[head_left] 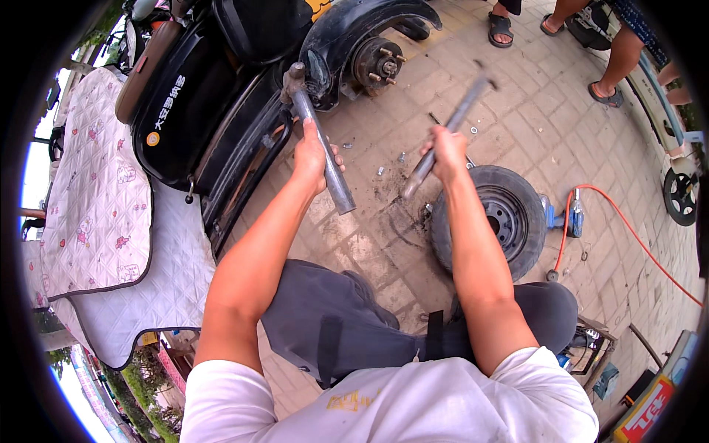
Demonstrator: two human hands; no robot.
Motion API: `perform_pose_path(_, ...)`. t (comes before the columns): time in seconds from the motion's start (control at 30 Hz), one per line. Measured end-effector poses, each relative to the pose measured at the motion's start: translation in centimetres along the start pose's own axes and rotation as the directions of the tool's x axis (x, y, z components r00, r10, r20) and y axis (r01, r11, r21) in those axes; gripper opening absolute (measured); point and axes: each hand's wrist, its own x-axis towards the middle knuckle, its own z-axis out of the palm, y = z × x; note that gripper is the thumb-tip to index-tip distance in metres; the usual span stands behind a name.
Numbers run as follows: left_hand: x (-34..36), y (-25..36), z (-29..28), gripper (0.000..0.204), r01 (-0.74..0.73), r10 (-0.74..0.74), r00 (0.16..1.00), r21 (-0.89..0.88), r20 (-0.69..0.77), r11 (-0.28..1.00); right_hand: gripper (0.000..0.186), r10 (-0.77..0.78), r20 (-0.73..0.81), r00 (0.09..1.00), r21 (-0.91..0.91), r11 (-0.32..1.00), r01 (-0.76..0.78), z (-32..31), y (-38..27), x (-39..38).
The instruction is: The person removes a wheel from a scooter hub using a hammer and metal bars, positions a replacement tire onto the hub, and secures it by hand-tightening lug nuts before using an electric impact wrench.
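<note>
My left hand is closed round the grey handle of a hammer, its head up beside the vehicle's black bodywork. In my right hand is a long grey metal bar with a thin dark crosspiece at its far end, held above the paving. The two tools are apart. Ahead of me, a bare wheel hub with studs shows under a black fender. A wheel with a black tyre lies flat on the ground by my right forearm, which covers part of it.
Small metal nuts and a washer lie on the paving. Right of the wheel are a blue power tool and an orange hose. People's sandalled feet are at the far right. A quilted cover hangs at left.
</note>
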Motion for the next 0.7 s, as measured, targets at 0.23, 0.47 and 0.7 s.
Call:
perform_pose_path(0.23,-2.3,0.0,1.2,0.057,-0.015,0.015,1.0,0.004,0.017,1.0,0.016,0.166,0.478,0.863,-0.54,0.83,0.139,3.3,0.9,-3.2)
perform_pose_path(0.47,-0.8,0.3,2.2,0.055,-0.03,0.027,0.998,-0.048,-0.051,0.998,0.016,0.237,0.562,0.793,-0.581,0.795,0.174,4.8,1.4,-4.6)
perform_pose_path(0.7,0.2,0.5,1.2,0.057,0.013,-0.013,1.0,-0.121,-0.004,0.993,0.015,-0.148,0.104,0.984,-0.174,0.971,0.164,-1.5,-4.2,0.9)
